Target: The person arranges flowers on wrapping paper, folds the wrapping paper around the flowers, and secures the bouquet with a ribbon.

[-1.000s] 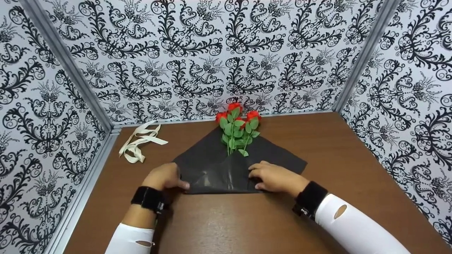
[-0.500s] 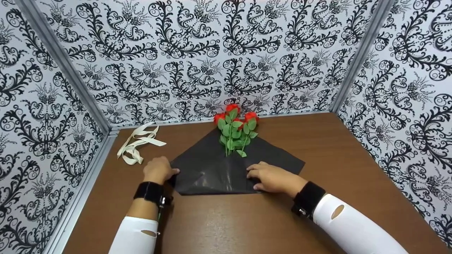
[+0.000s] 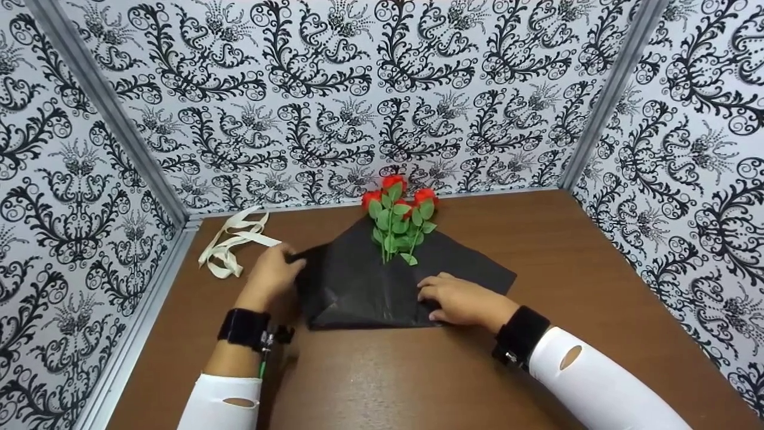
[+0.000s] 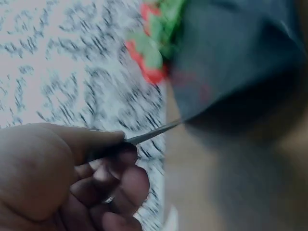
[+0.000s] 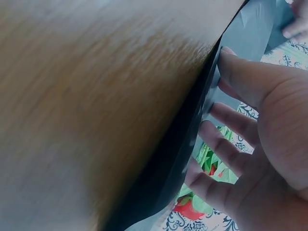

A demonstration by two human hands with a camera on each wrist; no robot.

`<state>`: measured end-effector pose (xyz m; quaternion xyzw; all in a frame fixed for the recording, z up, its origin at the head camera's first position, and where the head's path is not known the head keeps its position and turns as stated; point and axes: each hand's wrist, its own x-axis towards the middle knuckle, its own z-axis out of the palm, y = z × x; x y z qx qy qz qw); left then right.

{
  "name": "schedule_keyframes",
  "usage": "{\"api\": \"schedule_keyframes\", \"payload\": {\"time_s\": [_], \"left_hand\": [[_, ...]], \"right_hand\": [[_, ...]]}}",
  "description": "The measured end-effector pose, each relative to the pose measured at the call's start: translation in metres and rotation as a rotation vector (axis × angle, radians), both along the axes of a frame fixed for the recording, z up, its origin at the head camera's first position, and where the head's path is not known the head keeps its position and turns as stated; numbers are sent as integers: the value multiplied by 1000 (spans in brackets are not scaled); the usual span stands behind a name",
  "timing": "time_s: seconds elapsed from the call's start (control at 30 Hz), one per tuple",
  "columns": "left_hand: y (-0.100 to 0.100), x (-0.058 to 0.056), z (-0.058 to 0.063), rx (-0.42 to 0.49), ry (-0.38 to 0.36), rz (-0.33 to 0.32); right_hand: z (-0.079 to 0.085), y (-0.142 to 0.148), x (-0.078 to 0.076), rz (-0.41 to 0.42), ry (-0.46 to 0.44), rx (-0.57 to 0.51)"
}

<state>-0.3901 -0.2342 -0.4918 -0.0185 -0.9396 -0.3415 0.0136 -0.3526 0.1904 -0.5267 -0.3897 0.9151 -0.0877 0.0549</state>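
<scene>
A bunch of red roses [image 3: 401,224] with green leaves lies at the middle of the table, stems tucked under a folded sheet of black wrapping paper [image 3: 358,286]. My left hand [image 3: 270,278] pinches the paper's left corner between thumb and fingers and holds it off the table. In the left wrist view, the paper [image 4: 231,53] stretches from that pinch toward the roses. My right hand [image 3: 462,300] rests on the paper's front right part, its fingertips on the sheet near the folded edge. The right wrist view shows the right fingers [image 5: 228,151] spread and pressing the paper.
A loose cream ribbon [image 3: 230,242] lies at the back left of the brown table [image 3: 370,382]. Patterned wall panels [image 3: 328,107] with metal edge posts [image 3: 609,107] enclose the back and both sides.
My left hand left the front fold, moved to the paper's left corner and raised it, turning it slightly inward. The right hand has stayed in place on the paper.
</scene>
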Motion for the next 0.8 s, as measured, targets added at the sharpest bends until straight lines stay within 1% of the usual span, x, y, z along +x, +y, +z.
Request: {"api": "schedule_keyframes", "payload": {"time_s": [0.07, 0.17, 0.3, 0.4, 0.47, 0.53, 0.6, 0.67, 0.73, 0.8], "left_hand": [[15, 2, 10, 33, 52, -19], [42, 5, 24, 54, 124, -41], [83, 11, 35, 89, 164, -42], [117, 13, 36, 96, 158, -75], [136, 14, 33, 46, 153, -114], [149, 14, 27, -36, 164, -152], [154, 15, 21, -106, 179, -164], [151, 14, 16, -143, 201, -144], [140, 13, 12, -141, 196, -105], [123, 12, 8, -135, 161, -57]], "right_hand": [[1, 0, 0, -4, -2, 3], [2, 0, 0, 1, 4, 8], [3, -1, 1, 20, 23, 1], [4, 1, 3, 20, 28, 2], [3, 2, 3, 16, 33, 9], [3, 2, 3, 17, 38, 14], [3, 1, 3, 25, 46, 20], [2, 0, 3, 30, 47, 25], [2, -1, 3, 26, 42, 31], [2, 0, 3, 20, 38, 33]]}}
